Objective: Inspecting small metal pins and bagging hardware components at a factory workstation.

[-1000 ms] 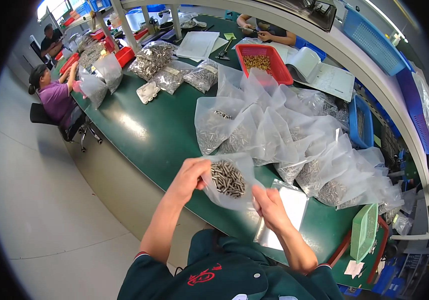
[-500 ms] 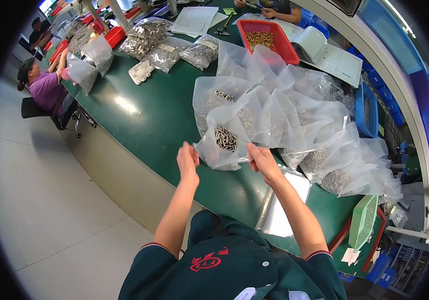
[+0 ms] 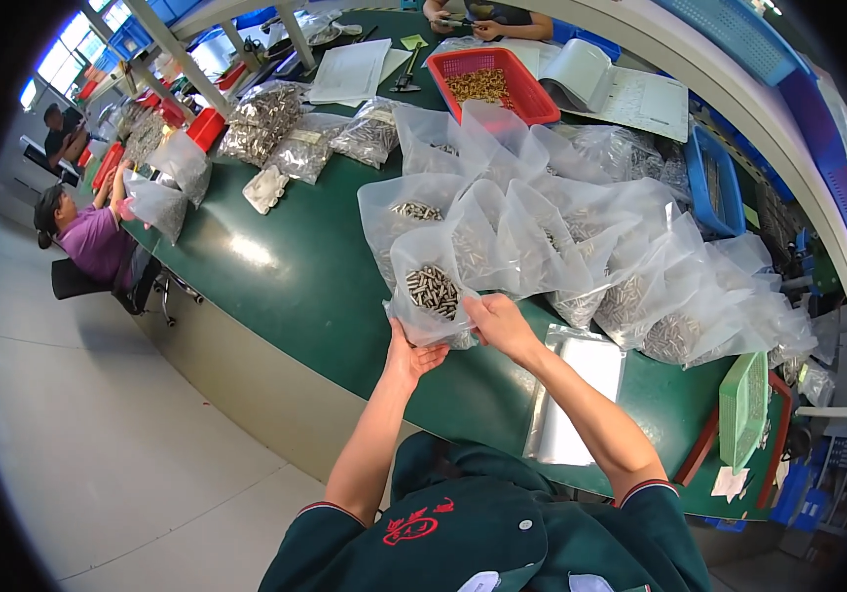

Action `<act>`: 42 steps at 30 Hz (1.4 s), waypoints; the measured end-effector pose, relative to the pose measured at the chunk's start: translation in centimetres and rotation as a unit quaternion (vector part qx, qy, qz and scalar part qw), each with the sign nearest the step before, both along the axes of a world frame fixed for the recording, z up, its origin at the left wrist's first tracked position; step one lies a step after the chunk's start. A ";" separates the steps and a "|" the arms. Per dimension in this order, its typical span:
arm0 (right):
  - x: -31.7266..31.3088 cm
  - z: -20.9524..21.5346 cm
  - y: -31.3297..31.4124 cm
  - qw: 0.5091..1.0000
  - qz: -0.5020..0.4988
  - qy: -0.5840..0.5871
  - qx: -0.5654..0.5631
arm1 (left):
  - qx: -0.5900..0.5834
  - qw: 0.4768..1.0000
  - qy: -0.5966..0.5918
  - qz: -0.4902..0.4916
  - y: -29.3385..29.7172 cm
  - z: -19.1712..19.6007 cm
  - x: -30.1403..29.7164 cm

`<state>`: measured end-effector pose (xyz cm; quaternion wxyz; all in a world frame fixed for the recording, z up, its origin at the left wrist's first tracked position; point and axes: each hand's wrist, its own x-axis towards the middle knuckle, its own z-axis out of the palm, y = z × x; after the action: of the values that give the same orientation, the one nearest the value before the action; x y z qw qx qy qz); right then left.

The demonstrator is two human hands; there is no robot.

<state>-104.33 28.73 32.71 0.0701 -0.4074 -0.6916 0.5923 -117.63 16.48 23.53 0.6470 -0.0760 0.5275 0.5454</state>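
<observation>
A translucent plastic bag [image 3: 413, 259] stands with its mouth open at the near left of a group of similar bags. Inside it lie many small metal pins [image 3: 432, 290]. My left hand [image 3: 411, 357] cups the near lower left of this bag, thumb up along its side and fingers stretched below it. On the bag's right side, my right hand [image 3: 500, 326] pinches the plastic between thumb and fingers. Directly behind is another open bag [image 3: 384, 207] with metal parts in it.
Flat clear plastic sheets [image 3: 577, 400] lie right of my hands on the green table [image 3: 310, 286]. Farther right is a green basket [image 3: 742, 409]. A red tray [image 3: 495, 87] of brass-coloured parts stands behind the bags. Other people sit at the far side and left.
My left hand has come in from the bag's left and now supports its lower near side. My right hand keeps its grip on the right side. The view has shifted slightly.
</observation>
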 end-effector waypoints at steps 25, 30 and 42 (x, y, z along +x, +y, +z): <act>59.6 -6.4 -11.9 0.833 -0.499 0.076 -0.225 | -0.013 0.973 0.127 -0.191 7.8 -0.7 44.7; 78.0 -6.6 -13.5 0.784 -0.583 0.120 -0.176 | 0.086 0.941 0.215 -0.247 10.9 2.2 62.2; 118.8 -0.1 -8.8 0.698 -0.710 -0.005 0.093 | 0.141 0.875 0.204 -0.416 7.3 6.3 94.6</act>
<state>14.46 19.96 32.58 0.5040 -0.7717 -0.2492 0.2973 -23.05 23.80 29.80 0.6963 0.3554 0.5478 0.2979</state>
